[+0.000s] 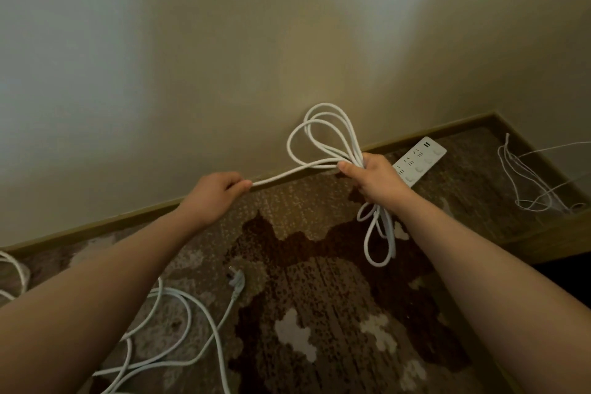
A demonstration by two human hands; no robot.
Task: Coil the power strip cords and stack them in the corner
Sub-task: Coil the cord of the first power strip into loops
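At the far left edge, part of another white cable (14, 269) is seen curving on the carpet (319, 297). Beside it, a loose cord (179, 323) is spread in wide loops on the carpet under the left forearm, and its plug (236, 281) is laid flat near the middle of the floor, prongs pointed away from the person.

The left hand (212, 198) is held out above the carpet, close to the skirting (128, 219) at the foot of the wall (192, 57). Its grip is pressed together on a straight run of white cord, pinched between thumb and fingertips.

That run is stretched rightward and slightly upward to the right hand (375, 177). There the coil (323, 137) is gathered: several loops are raised above the fist against the wall, and further loops are hung below it over the carpet. The right grip is clenched around the bundled strands.

Just behind the right hand, a white strip (422, 160) is laid on the carpet beside the skirting, partly hidden by the wrist. Whether the held cord belongs to it cannot be told.

Farther right, in the corner, thin wires (527, 182) are left in a loose tangle on the floor.
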